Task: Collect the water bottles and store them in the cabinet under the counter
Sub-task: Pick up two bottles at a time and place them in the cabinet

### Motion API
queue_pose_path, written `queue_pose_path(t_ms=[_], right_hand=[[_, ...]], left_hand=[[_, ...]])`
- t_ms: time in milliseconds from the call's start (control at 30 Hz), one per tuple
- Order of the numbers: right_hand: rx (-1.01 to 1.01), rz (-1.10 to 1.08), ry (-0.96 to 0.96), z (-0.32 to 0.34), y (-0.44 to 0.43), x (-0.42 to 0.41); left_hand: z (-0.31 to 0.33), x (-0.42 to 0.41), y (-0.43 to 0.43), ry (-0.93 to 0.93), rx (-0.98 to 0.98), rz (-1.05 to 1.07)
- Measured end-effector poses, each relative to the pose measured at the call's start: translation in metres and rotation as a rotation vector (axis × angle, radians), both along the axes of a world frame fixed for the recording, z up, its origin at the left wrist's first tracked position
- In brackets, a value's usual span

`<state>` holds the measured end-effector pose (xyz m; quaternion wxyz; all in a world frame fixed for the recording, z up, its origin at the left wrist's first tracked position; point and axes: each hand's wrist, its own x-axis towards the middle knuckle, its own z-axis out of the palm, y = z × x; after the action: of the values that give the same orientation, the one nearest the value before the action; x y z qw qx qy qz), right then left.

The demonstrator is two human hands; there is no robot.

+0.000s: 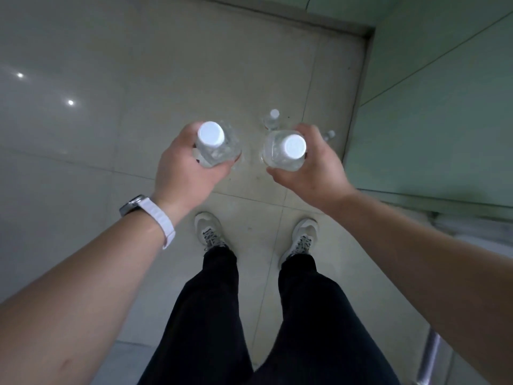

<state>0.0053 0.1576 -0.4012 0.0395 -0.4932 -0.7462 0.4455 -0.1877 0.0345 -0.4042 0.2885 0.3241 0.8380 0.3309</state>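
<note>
Forearms outstretched, the left hand (183,168) grips a white-capped water bottle (215,145) and the right hand (313,168) a second bottle (283,150). A third bottle (273,119) and a fourth bottle (329,135) stand on the tiled floor (194,79) just beyond. Collecting looks half done. Next comes carrying this pair to the cabinet, which is out of view.

4 water bottles, white caps: left-hand bottle (215,152), right-hand bottle (276,151), plus 2 floor bottles (273,119) (329,135). 2 hands: left hand (183,173), right hand (313,173). 2 sneakers (209,232) (302,240). 1 wristwatch (133,204).
</note>
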Motion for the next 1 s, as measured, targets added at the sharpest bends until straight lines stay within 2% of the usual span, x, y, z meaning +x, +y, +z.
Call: queue_pose_path(t_ms=[167,333,533,767,1000], right_hand=[[0.019,0.089,-0.038,0.085,-0.018,-0.024],[0.084,0.156,-0.049,0.153,-0.048,-0.056],[0.126,0.091,-0.04,0.228,-0.081,-0.109],[0.127,0.15,0.037,0.282,-0.091,-0.185],[0.061,0.223,0.184,0.302,-0.071,-0.264]], left_hand=[[0.076,-0.015,-0.035,0.078,0.098,0.0],[0.141,-0.049,-0.063,0.055,0.187,0.074],[0.204,-0.104,-0.096,0.016,0.272,0.155],[0.255,-0.165,-0.12,0.056,0.358,0.245],[0.278,-0.218,-0.115,-0.021,0.35,0.387]])
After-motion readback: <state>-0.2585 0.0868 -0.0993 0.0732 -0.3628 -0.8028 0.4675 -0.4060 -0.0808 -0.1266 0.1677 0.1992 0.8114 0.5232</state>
